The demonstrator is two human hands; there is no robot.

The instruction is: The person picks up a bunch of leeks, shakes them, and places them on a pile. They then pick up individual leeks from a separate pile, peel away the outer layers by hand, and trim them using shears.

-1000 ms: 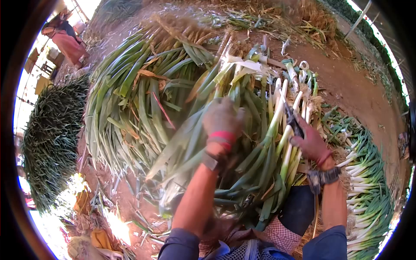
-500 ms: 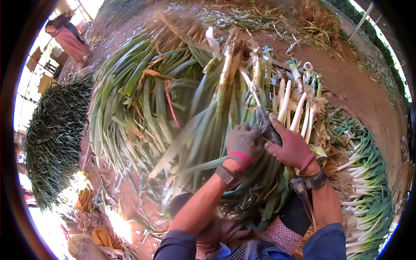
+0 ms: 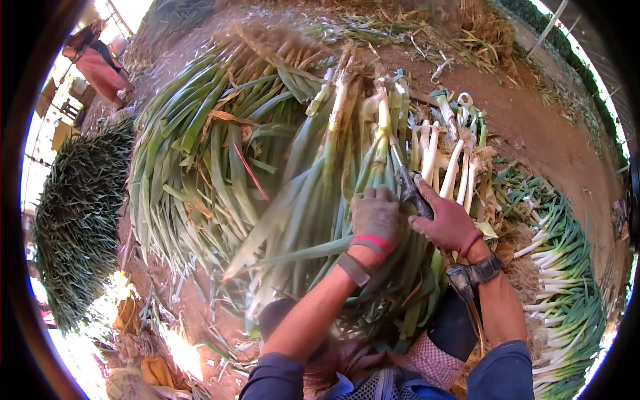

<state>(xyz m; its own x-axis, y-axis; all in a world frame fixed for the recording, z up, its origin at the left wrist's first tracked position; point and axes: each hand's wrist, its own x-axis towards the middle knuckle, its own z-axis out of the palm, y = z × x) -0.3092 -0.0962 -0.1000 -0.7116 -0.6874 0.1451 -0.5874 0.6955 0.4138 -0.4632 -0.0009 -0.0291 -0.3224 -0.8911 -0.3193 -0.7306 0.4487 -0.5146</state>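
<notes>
My left hand (image 3: 377, 217), in a grey glove with a pink cuff, is closed around the green leaves of a leek (image 3: 383, 119). The leek's pale shank points away from me, its roots at the far end. My right hand (image 3: 450, 223), in a reddish glove, grips what looks like a dark air blow gun (image 3: 415, 195). Its slim nozzle lies close beside the leek's leaves. A dark fitting (image 3: 460, 279) with a thin tube shows under my right wrist. Under and left of my hands spreads a heap of untrimmed leeks (image 3: 220, 160).
Cleaned white leeks (image 3: 452, 167) lie just right of my hands. A row of leeks (image 3: 560, 287) runs down the right side. Another dark green pile (image 3: 83, 213) stands left, with a person (image 3: 100, 67) beyond it. Leaf scraps litter the dirt floor (image 3: 533, 127).
A loose white piece above the heap is gone from view. The held leek's shank now shows brighter. Both hands keep their grips, and the view has shifted slightly.
</notes>
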